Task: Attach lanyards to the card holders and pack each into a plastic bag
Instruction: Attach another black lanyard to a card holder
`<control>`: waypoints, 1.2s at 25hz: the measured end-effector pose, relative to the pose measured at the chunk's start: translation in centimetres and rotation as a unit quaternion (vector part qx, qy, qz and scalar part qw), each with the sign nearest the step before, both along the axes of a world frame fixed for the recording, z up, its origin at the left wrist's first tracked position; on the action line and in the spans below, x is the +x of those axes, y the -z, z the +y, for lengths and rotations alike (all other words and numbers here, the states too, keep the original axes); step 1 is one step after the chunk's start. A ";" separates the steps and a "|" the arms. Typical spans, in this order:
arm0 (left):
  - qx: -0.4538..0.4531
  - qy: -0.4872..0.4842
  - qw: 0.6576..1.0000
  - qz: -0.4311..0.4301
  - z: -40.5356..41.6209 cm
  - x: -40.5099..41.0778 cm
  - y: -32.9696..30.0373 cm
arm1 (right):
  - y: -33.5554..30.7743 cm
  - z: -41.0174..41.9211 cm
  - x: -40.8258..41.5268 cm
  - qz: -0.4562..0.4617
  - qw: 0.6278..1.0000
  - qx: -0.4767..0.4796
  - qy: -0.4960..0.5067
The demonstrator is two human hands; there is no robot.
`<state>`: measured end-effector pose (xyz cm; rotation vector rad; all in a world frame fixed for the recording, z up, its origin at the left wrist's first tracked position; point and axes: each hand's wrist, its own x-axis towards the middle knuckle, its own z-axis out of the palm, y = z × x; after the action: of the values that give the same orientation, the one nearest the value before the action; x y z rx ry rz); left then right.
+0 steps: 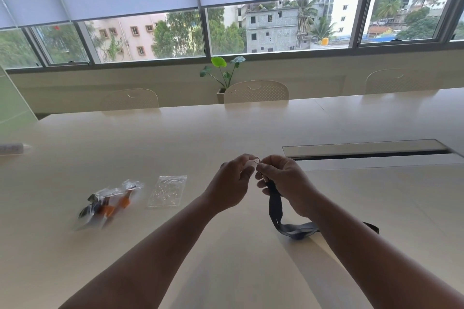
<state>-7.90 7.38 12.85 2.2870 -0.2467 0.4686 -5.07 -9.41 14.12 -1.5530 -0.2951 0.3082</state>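
Note:
My left hand (232,180) and my right hand (283,180) meet above the middle of the table. My right hand pinches the metal clip end of a dark lanyard (276,208), whose strap hangs down and loops on the table under my right forearm. My left hand holds a small clear card holder (249,163) against the clip; most of it is hidden by my fingers. To the left lies a flat clear plastic bag (167,190). Further left sits a blurred pile of packed bags (110,202) with orange and dark lanyards inside.
The pale table (226,133) has a recessed cable tray (364,149) at the right. A white tube (13,149) lies at the far left edge. Three chairs (256,91) stand at the far side, with a potted plant (224,75) below the windows.

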 end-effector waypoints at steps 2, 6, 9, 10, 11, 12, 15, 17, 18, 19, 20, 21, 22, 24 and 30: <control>-0.011 -0.014 1.000 -0.005 -0.1 0.0 0.2 | 0.2 -0.1 -0.2 -0.030 0.999 -0.015 0.004; -0.106 -0.005 0.994 0.024 -0.4 -0.1 0.3 | 0.3 0.1 -0.3 -0.107 0.988 -0.094 0.051; -0.248 0.001 0.966 0.077 -1.2 -0.4 0.6 | 0.5 0.3 -0.2 -0.006 0.999 0.020 0.030; -0.305 0.008 0.946 0.106 -1.5 -0.6 0.7 | 0.5 0.3 -0.3 0.044 0.997 0.065 0.011; -0.359 0.022 0.924 0.133 -1.9 -0.8 0.8 | 0.5 0.3 -0.5 0.078 0.993 0.088 -0.005; -0.401 0.043 0.902 0.155 -2.1 -1.1 0.8 | 0.6 0.3 -0.6 0.095 0.991 0.092 -0.016; -0.479 0.127 0.849 0.183 -2.3 -1.5 0.7 | 0.7 0.3 -0.9 0.105 0.990 0.089 -0.035; -0.519 0.154 0.819 0.189 -2.3 -1.5 0.6 | 0.8 0.4 -1.1 0.098 0.991 0.089 -0.032; -0.537 0.154 0.807 0.193 -2.3 -1.4 0.5 | 0.9 0.4 -1.3 0.094 0.991 0.090 -0.026; -0.552 0.150 0.797 0.195 -2.4 -1.5 0.5 | 0.9 0.5 -1.3 0.089 0.991 0.093 -0.021; -0.564 0.145 0.790 0.193 -2.6 -1.5 0.5 | 1.0 0.5 -1.4 0.086 0.992 0.095 -0.017; -0.570 0.142 0.787 0.188 -2.6 -1.6 0.5 | 1.1 0.6 -1.5 0.083 0.992 0.095 -0.014; -0.571 0.138 0.788 0.181 -2.7 -1.7 0.5 | 1.3 0.7 -1.6 0.084 0.992 0.093 -0.013; -0.576 0.109 0.792 0.170 -2.7 -1.7 0.2 | 1.8 1.0 -2.1 0.092 0.992 0.087 -0.018; -0.626 0.023 0.768 0.132 -2.2 -1.3 0.2 | 3.5 1.7 -3.1 0.112 0.989 0.087 0.043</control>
<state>-9.18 5.16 12.69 0.9813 0.1477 0.1564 -8.15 -7.73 10.64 -1.3420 -0.0757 0.3751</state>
